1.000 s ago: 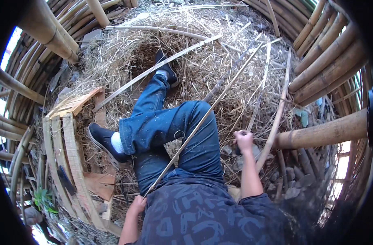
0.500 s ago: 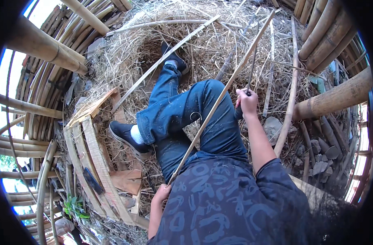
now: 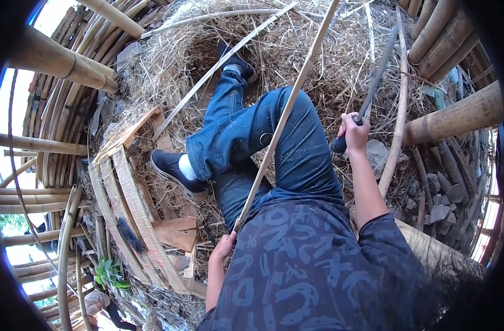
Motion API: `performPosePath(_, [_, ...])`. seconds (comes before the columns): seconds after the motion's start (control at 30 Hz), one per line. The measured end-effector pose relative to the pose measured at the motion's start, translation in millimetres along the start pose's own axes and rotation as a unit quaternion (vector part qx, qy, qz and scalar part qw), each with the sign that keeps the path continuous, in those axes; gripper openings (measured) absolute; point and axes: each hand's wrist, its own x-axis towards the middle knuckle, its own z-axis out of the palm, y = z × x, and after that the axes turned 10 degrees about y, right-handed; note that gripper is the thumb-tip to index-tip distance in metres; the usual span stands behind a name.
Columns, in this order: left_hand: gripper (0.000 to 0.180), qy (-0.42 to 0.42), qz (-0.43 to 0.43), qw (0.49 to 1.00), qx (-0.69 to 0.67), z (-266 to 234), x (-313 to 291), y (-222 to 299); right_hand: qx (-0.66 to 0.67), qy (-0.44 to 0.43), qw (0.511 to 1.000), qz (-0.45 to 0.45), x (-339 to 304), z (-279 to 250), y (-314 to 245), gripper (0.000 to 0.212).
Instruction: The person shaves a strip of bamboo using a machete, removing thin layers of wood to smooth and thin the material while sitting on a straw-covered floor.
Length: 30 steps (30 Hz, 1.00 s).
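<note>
Low by my waist, my left hand (image 3: 223,246) is closed round the lower end of a long bamboo strip (image 3: 288,113). The strip slants up and away across my bent right leg, past the top edge of the view. To the right of my knee, my right hand (image 3: 355,134) grips the dark handle of a machete (image 3: 378,77). Its long grey blade points up and away to the right, apart from the strip. My crossed legs in blue jeans (image 3: 301,149) lie beneath the strip.
A wooden slat crate (image 3: 133,204) stands at the left, with a dark flat phone-like thing (image 3: 130,236) on it. Dry straw (image 3: 180,71) covers the ground ahead. Bamboo poles (image 3: 456,116) flank both sides; stones (image 3: 437,212) lie right. Another person (image 3: 100,303) shows at lower left.
My right hand has moved right and turned the machete, so its flat blade now leans outward, away from the strip. The strip's far end has swung left and up.
</note>
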Motion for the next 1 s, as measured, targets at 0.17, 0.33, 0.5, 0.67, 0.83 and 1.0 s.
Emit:
performPosePath(0.17, [0.065,-0.006,-0.028,0.997,0.067,0,7,5,-0.263,-0.073,0.933,-0.233,-14,11,-6,0.019])
performPosePath(0.33, [0.062,0.001,-0.051,0.998,0.039,-2,0,15,-0.380,-0.187,0.815,-0.395,-43,40,-20,0.018])
performPosePath(0.5, [0.059,-0.026,-0.031,0.998,0.040,-10,6,5,-0.461,-0.303,0.714,-0.432,-60,47,-25,0.019])
performPosePath(0.67, [0.059,-0.027,-0.010,0.995,0.091,-13,-15,58,-0.486,-0.337,0.707,-0.387,-71,43,-20,0.017])
performPosePath(0.83, [0.057,-0.053,-0.016,0.993,0.109,-24,-24,67,-0.535,-0.299,0.719,-0.328,-70,39,-10,0.018])
performPosePath(1.0, [0.057,-0.034,0.040,0.990,0.129,-34,-39,75,-0.553,-0.303,0.717,-0.296,-62,34,-6,0.021])
